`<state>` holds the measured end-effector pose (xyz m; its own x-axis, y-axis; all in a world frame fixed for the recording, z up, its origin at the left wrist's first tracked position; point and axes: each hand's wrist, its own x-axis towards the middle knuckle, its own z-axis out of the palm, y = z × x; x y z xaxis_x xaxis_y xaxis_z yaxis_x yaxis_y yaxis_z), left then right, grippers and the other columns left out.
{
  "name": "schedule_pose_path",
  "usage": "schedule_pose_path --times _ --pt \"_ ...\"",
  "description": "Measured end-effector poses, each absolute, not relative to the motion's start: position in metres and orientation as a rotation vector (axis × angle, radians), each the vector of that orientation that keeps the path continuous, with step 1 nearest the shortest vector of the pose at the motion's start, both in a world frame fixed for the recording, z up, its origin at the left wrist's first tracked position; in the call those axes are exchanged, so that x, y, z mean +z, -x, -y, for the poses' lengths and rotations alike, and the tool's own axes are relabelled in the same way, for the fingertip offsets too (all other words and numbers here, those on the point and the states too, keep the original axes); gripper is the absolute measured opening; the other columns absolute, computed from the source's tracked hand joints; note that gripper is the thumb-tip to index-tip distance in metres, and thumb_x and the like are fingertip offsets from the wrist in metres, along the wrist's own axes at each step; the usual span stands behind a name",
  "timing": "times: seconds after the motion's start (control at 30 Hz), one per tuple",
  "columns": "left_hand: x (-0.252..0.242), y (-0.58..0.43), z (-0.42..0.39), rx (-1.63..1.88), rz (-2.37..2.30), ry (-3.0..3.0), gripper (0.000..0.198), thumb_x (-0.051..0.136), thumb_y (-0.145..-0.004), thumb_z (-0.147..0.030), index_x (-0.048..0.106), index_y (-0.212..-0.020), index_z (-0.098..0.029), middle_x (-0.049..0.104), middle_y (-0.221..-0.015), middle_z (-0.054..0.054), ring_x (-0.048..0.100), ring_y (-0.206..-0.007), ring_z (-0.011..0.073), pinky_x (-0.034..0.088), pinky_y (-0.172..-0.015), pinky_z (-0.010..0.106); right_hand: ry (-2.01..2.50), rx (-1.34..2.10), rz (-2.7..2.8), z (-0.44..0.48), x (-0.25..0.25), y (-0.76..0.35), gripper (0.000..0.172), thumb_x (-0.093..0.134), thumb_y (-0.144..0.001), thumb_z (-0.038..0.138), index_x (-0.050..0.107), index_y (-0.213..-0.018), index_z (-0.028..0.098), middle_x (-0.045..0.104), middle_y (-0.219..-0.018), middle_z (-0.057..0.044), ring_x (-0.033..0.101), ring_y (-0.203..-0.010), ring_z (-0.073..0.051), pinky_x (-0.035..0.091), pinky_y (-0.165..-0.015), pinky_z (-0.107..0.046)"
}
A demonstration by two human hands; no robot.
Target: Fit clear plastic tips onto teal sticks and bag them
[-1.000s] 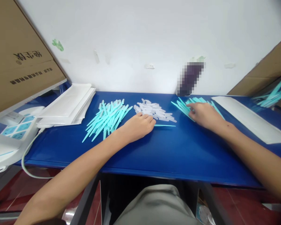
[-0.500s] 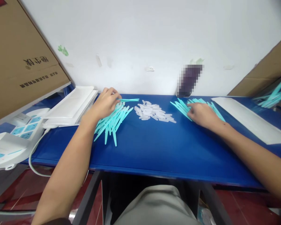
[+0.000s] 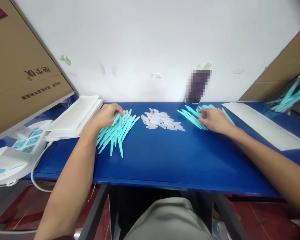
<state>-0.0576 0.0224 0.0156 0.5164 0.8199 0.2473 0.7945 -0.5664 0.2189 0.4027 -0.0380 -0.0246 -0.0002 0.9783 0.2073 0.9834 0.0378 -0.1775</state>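
Across a blue desk [image 3: 150,160], a left heap [image 3: 116,135] and a right heap [image 3: 190,116] of teal sticks flank pale pieces [image 3: 161,120], suggesting work part-done, with loose pieces apparently left to handle. The left hand [image 3: 108,114] curls at the left heap; the right hand [image 3: 214,119] bends over the right. Whether either grips a stick cannot be told. A white stack [image 3: 72,113] crowds the left wrist, near a power strip [image 3: 27,144]; a white sheet [image 3: 265,126] lies at far right.
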Motion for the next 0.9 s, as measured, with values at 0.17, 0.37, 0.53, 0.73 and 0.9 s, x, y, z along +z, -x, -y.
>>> schedule_pose_path --times 0.17,0.37,0.53,0.73,0.9 --pt "0.017 0.063 -0.022 0.376 -1.5 -2.561 0.044 0.043 -0.07 -0.015 0.078 -0.096 -0.02 0.079 -0.11 0.006 0.071 -0.097 0.0251 0.053 -0.09 0.035 1.975 0.059 2.008 0.042 -0.015 -0.401 0.045 0.049 -0.087 0.017 0.072 -0.125 0.011 0.078 -0.089 -0.012 0.073 -0.087 -0.03 0.053 -0.083 -0.038" --pt "0.02 0.055 -0.017 0.516 -1.586 -2.689 0.042 0.042 -0.077 -0.016 0.079 -0.095 -0.017 0.078 -0.104 0.009 0.069 -0.099 0.0292 0.051 -0.097 0.042 1.798 0.433 1.764 0.049 -0.009 -0.388 0.039 0.047 -0.09 0.02 0.068 -0.123 0.017 0.073 -0.084 -0.009 0.068 -0.074 -0.024 0.052 -0.069 -0.035" --pt "0.018 0.004 0.01 0.67 -1.32 -2.977 0.039 0.04 -0.092 -0.018 0.076 -0.106 -0.015 0.074 -0.109 0.012 0.064 -0.105 0.0286 0.05 -0.095 0.043 1.457 0.823 1.371 0.054 -0.021 -0.365 0.021 0.055 -0.084 0.026 0.064 -0.102 0.022 0.046 -0.068 0.002 0.043 -0.053 -0.014 0.038 -0.05 -0.029" --pt "-0.01 -0.06 0.041 0.324 -0.997 -3.247 0.032 0.044 -0.101 -0.021 0.071 -0.117 -0.015 0.069 -0.114 0.014 0.061 -0.105 0.0275 0.046 -0.087 0.04 1.447 0.963 1.275 0.068 -0.019 -0.348 0.023 0.053 -0.095 0.044 0.058 -0.086 0.023 0.043 -0.069 0.001 0.03 -0.052 -0.012 0.022 -0.044 -0.026" --pt "-0.024 -0.062 0.039 0.362 -1.132 -3.172 0.028 0.048 -0.103 -0.024 0.071 -0.117 -0.017 0.071 -0.107 0.011 0.063 -0.101 0.0262 0.045 -0.084 0.038 1.475 1.142 1.385 0.078 -0.006 -0.342 0.042 0.028 -0.1 0.055 0.04 -0.073 0.025 0.025 -0.062 0.004 0.018 -0.05 -0.013 0.017 -0.046 -0.029"
